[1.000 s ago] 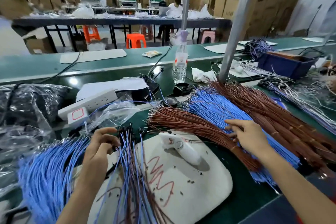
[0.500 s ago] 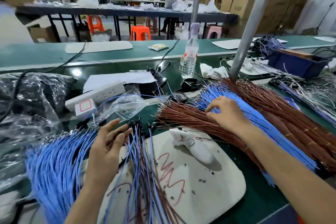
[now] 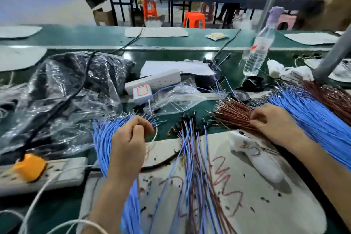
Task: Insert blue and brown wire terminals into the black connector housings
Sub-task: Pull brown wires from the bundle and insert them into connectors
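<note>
Right hand (image 3: 273, 125) pinches into my fan of thin brown terminal wires (image 3: 233, 118), their tips pointing far-left; my left hand (image 3: 131, 138) curls round thin blue terminal wires (image 3: 106, 138). Small black plastic connector housings (image 3: 188, 118) lie between my hands, nearer the left.

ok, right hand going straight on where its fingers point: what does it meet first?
The brown wire bundle: the right hand points left onto it, fingertips seemingly touching, though depth is unclear.
</note>
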`<state>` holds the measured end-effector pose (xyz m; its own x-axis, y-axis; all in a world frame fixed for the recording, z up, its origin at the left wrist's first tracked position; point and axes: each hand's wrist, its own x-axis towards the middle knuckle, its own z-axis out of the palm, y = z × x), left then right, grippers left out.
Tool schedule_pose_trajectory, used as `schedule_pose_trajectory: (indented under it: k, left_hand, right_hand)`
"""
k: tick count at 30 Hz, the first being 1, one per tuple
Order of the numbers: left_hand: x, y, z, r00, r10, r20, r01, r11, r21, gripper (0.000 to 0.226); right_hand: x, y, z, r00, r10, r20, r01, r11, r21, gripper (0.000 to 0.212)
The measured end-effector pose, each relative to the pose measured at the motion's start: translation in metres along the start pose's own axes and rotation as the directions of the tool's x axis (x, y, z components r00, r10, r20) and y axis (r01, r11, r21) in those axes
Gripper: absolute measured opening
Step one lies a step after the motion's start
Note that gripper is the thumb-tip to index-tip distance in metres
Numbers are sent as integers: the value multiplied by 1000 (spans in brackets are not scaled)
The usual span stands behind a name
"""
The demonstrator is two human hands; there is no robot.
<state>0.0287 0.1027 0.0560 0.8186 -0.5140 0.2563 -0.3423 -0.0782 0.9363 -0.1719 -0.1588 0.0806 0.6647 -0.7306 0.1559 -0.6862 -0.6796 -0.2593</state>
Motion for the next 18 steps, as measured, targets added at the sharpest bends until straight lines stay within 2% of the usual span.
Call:
schedule_pose_trajectory:
  k: [1, 2, 3, 4, 5, 6, 7, 9, 12, 14, 18]
  left_hand:
    - [4, -1, -10, 999, -34, -24, 36, 992, 119, 28]
    - [4, -2, -22, 998, -59, -38, 68, 955, 289, 28]
    - [6, -3, -27, 996, -89, -12, 84, 875, 477, 26]
    - [3, -4, -33, 990, -138, 28, 89, 766, 636, 21]
    - [0, -6, -34, 975, -209, 79, 84, 671, 737, 16]
    - [-4, -10, -34, 953, -277, 124, 75, 609, 790, 12]
    - [-10, -13, -36, 935, -319, 154, 61, 574, 816, 13]
    - [-19, -18, -39, 938, -295, 184, 18, 571, 821, 17]
    - [-27, -16, -43, 956, -205, 208, -28, 646, 763, 14]
    - [-27, -13, -45, 954, -214, 210, -19, 656, 755, 15]
    - [-26, -10, -50, 954, -246, 171, 47, 686, 726, 15]
  right_hand:
    - [-2, -15, -4, 995, -30, -92, 44, 989, 144, 4]
    - [-5, -38, -7, 995, -47, -87, 72, 947, 313, 8]
    - [-10, -61, -8, 996, -84, 25, 61, 868, 493, 11]
    - [-16, -89, -2, 961, -181, 209, 8, 775, 632, 14]
    - [-23, -115, 8, 881, -286, 378, -63, 720, 691, 17]
    - [-30, -139, 22, 788, -362, 498, -109, 714, 692, 19]
    - [-34, -161, 36, 715, -407, 568, -117, 732, 671, 20]
    - [-40, -190, 64, 651, -424, 630, -89, 781, 618, 21]
    - [-38, -209, 85, 625, -438, 646, -140, 751, 645, 19]
    - [-39, -215, 89, 595, -467, 654, -199, 703, 682, 16]
    - [-44, -219, 90, 582, -441, 683, -311, 655, 689, 17]
